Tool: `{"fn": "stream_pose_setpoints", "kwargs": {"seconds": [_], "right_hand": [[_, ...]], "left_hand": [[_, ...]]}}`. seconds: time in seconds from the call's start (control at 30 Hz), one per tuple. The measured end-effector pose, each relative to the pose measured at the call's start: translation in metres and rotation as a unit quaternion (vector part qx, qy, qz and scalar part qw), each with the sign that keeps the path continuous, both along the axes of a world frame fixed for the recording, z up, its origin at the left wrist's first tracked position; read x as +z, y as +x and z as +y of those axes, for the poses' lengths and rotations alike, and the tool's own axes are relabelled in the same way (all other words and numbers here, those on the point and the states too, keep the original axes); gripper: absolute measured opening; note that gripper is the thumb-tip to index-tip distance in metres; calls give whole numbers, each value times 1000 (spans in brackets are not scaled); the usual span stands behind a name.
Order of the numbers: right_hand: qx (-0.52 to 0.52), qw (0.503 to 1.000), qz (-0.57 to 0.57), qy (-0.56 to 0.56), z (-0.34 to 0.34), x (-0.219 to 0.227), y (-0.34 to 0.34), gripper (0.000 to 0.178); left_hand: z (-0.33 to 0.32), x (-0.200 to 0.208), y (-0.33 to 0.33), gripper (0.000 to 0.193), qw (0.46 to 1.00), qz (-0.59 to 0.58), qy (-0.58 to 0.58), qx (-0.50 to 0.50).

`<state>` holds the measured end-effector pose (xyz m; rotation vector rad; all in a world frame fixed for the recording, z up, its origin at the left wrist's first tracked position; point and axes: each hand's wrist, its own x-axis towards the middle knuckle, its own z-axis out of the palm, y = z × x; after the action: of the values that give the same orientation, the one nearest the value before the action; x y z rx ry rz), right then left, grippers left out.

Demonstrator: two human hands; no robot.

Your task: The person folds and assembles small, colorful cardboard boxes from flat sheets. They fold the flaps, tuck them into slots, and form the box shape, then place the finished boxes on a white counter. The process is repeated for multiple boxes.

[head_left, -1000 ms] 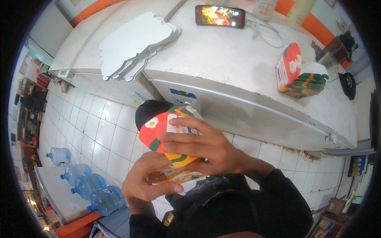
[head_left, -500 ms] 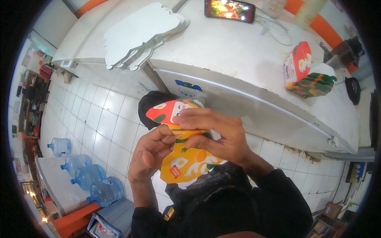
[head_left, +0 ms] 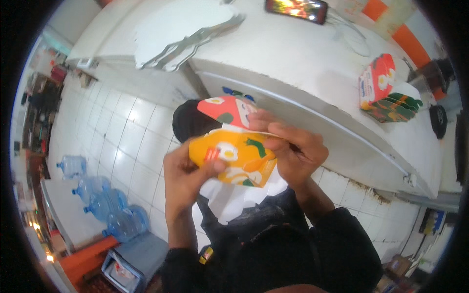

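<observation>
A printed food carton [head_left: 244,155], partly folded, is held between my two hands above my lap. Its yellow panel faces up, and a red flap [head_left: 225,111] stands out on the far side. My left hand [head_left: 183,171] grips the yellow panel's left end, thumb on top. My right hand [head_left: 298,149] pinches the carton's right edge near the fold, its fingers bent over it. White unfolded carton blanks [head_left: 229,202] lie on my lap under the carton. On the white counter at the right stand nested folded cartons [head_left: 386,95], red and green.
A stack of white flat blanks [head_left: 178,31] overhangs the counter's [head_left: 288,58] front edge at the far left. A phone [head_left: 297,10] with a lit screen lies at the back. Blue water jugs [head_left: 124,224] and a grey bin [head_left: 129,266] are at the lower left.
The yellow panel has been folded up and away from my lap, uncovering the white blanks. My left hand has moved onto its left end, and my right hand has shifted slightly right.
</observation>
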<state>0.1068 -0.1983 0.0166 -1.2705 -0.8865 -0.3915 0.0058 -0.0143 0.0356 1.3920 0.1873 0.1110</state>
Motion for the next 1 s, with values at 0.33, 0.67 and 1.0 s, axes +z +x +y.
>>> {"fn": "stream_pose_setpoints", "kwargs": {"seconds": [0.33,0.67,1.0], "right_hand": [[109,983,-47,-143,1,-10,16,29],[55,969,36,-239,11,-2,6,36],[-15,963,-141,-228,14,-1,-1,33]], "left_hand": [[-5,0,10,27,994,-20,71,80],[-15,2,12,26,985,-33,139,101],[-10,6,7,29,983,-30,136,116]]}}
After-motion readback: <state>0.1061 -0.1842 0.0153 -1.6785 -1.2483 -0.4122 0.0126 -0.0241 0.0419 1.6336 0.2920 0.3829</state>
